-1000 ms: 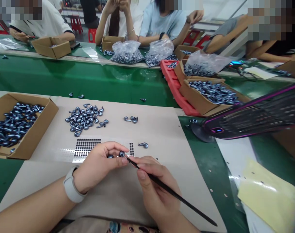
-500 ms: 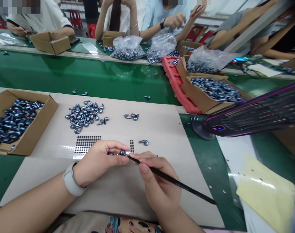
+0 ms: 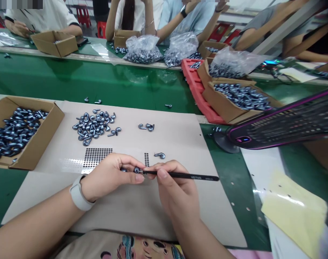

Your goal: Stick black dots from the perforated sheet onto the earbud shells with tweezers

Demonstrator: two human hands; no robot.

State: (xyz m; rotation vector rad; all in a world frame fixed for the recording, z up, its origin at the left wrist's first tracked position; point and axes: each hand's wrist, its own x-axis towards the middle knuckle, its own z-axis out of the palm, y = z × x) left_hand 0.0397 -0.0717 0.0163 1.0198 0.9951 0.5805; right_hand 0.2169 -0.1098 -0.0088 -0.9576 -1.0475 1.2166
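A worker's left hand [image 3: 109,176] pinches a small blue-grey metal hook [image 3: 137,170] between thumb and fingertips, above a beige mat [image 3: 142,216]. The right hand [image 3: 177,194] pinches black tweezers [image 3: 180,175], their tips at the hook's rounded head. A pile of loose hooks [image 3: 93,126] lies farther left. Bracing both hands together looks the surest way to keep the tips steady.
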